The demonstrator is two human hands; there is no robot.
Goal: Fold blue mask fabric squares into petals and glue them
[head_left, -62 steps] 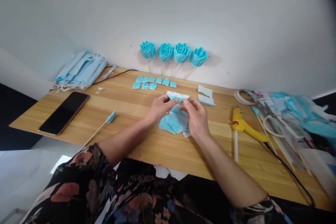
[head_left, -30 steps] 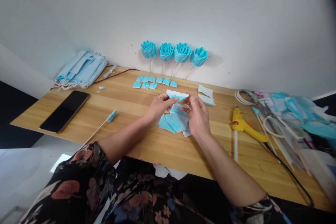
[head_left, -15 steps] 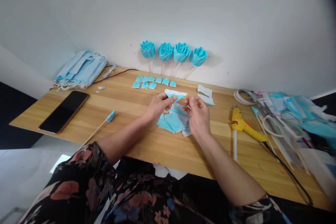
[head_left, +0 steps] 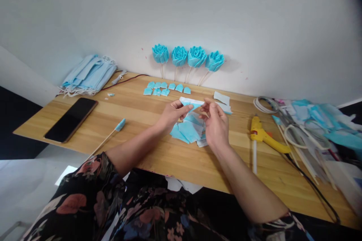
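My left hand (head_left: 173,115) pinches a folded piece of blue and white mask fabric (head_left: 192,102), its thumb lying on the front. At the right end of this piece is my right hand (head_left: 217,122), fingers loosely curled and apart, the forefinger at the fabric's corner; I cannot tell how firmly it touches. Beneath both hands lies a loose pile of blue fabric pieces (head_left: 188,131), partly covered by the fingers. Two rows of small folded blue petals (head_left: 165,92) lie beyond the hands. Two white fabric strips (head_left: 222,98) rest behind my right hand.
Several blue fabric roses (head_left: 197,57) on sticks lean against the wall. Leftward are stacked masks (head_left: 87,73), a phone (head_left: 72,119) and a blue-tipped stick (head_left: 120,124). On the right are a yellow glue gun (head_left: 261,133) with its cable, scissors (head_left: 295,135) and heaped scraps (head_left: 319,115).
My right hand's fingers have spread a little, and its forefinger has moved up to the fabric's right corner. My left hand keeps its hold. The whole view has shifted slightly.
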